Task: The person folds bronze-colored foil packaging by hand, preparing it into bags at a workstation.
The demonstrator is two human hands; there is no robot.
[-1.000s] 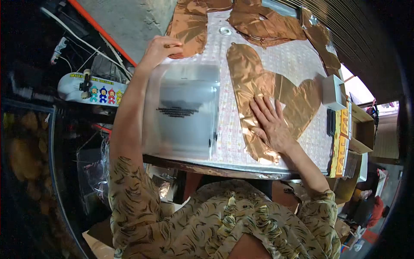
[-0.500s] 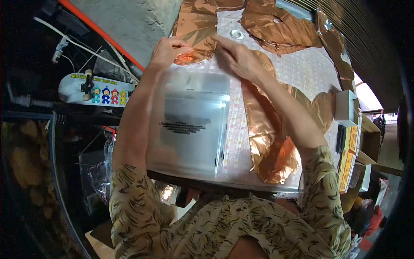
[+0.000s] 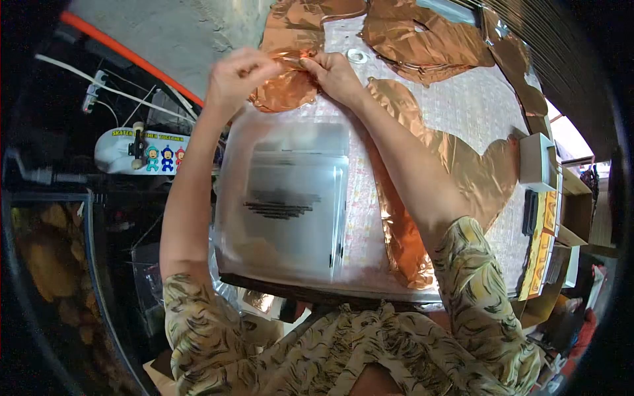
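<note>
At the far side of the table, my right hand (image 3: 338,78) pinches a flat copper-coloured foil balloon (image 3: 285,92) by its upper right edge. The rounded end of this foil lies toward me, above the clear plastic bags. My left hand (image 3: 239,78) is at the foil's left side, its fingers blurred by motion and bent toward the foil. A stack of clear plastic bags (image 3: 290,231) with black printed lines lies between my forearms. Just beyond my right hand is a roll of white ribbon or tape (image 3: 357,57).
More flat copper foil balloons (image 3: 456,158) lie to the right, and another (image 3: 429,49) at the back. A white box (image 3: 536,162) stands at the table's right edge. A skateboard deck (image 3: 142,152) and cables are at the left, beside an orange-red edge strip (image 3: 132,56).
My right hand has moved left and now grips the foil's edge. The foil's near end has folded toward me, and my left hand has lifted slightly leftward.
</note>
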